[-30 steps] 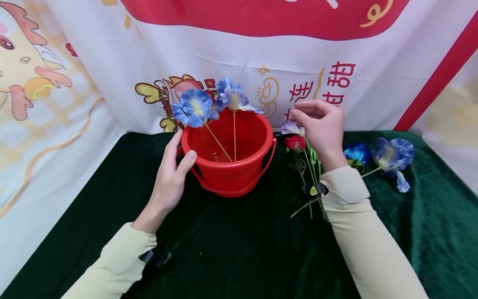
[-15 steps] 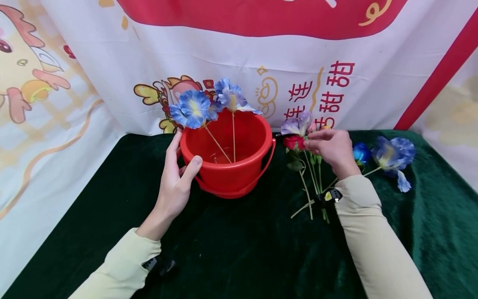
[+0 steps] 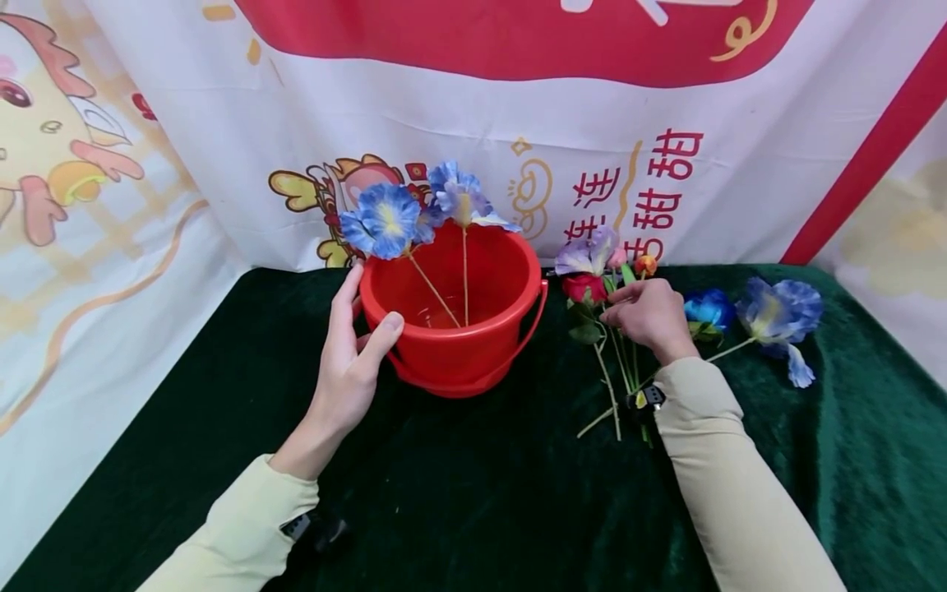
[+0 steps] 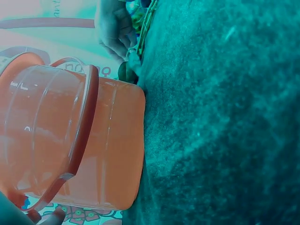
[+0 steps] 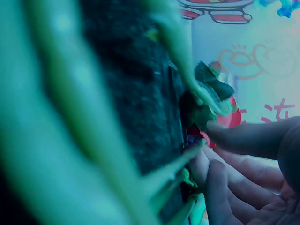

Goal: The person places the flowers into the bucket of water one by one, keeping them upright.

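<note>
My left hand (image 3: 348, 374) holds the left side of a red bucket (image 3: 462, 358), its thumb on the front rim and its fingers along the outer side. Two blue irises (image 3: 381, 220) stand tilted inside, heads above the rim. My right hand (image 3: 651, 316) reaches palm down over a small pile of artificial flowers. Its fingertips are right at the stems, just below a red rose (image 3: 584, 288) and a pale purple iris (image 3: 589, 251). In the right wrist view a gap shows between thumb (image 5: 225, 136) and forefinger, with leaves and thin stems close by.
A blue rose (image 3: 709, 308) and another blue iris (image 3: 780, 308) lie to the right of my right hand. An orange bud (image 3: 645, 265) sits behind it. Dark green cloth (image 3: 473, 493) covers the table; a printed white curtain (image 3: 444, 99) hangs behind.
My right hand has come down from above the flower heads to the stems below the rose. My left thumb has shifted slightly right along the bucket's rim.
</note>
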{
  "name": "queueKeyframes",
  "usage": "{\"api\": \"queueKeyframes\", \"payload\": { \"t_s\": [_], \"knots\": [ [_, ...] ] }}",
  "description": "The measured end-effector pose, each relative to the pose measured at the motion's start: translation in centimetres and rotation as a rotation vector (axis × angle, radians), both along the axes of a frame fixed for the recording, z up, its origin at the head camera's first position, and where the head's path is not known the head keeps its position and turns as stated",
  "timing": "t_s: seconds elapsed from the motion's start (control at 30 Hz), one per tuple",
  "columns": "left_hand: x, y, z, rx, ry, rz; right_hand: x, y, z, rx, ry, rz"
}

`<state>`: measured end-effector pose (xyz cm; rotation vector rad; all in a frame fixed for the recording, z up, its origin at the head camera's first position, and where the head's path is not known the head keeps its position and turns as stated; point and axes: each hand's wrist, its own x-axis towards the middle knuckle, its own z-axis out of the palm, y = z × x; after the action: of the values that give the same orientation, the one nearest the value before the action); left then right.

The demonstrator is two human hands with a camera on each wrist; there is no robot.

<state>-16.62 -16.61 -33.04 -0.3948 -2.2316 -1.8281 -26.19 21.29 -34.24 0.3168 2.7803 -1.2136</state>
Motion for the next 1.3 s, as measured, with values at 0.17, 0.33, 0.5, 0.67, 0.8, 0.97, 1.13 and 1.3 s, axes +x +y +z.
{"api": "queueKeyframes", "payload": {
  "t_s": [0.17,0.33,0.5,0.67,0.8,0.97,1.13,1.3],
  "knots": [
    [-0.1,0.1,0.0,-0.008,0.007,0.002,-0.1,-0.1,-0.3,-0.056,-0.031,-0.008],
    [-0.1,0.1,0.1,-0.018,0.009,0.006,-0.1,0.4,-0.3,-0.247,-0.006,-0.026],
    [-0.1,0.2,0.1,-0.021,0.007,0.007,0.0,0.8,0.2,-0.385,0.027,-0.051],
    [-0.1,0.1,0.2,-0.041,-0.001,0.016,0.2,0.6,0.9,-0.507,0.075,-0.087],
    [0.0,0.0,0.2,-0.058,-0.007,0.028,0.3,0.3,1.6,-0.592,0.131,-0.097],
    [0.1,-0.1,0.2,-0.054,-0.013,0.028,0.5,-0.4,2.4,-0.677,0.186,-0.107],
    [0.1,-0.1,0.3,-0.053,-0.016,0.027,0.8,-1.0,3.1,-0.734,0.195,-0.100],
    [0.1,-0.1,0.3,-0.049,-0.011,0.023,1.1,-1.7,3.9,-0.783,0.212,-0.084]
  ]
}}
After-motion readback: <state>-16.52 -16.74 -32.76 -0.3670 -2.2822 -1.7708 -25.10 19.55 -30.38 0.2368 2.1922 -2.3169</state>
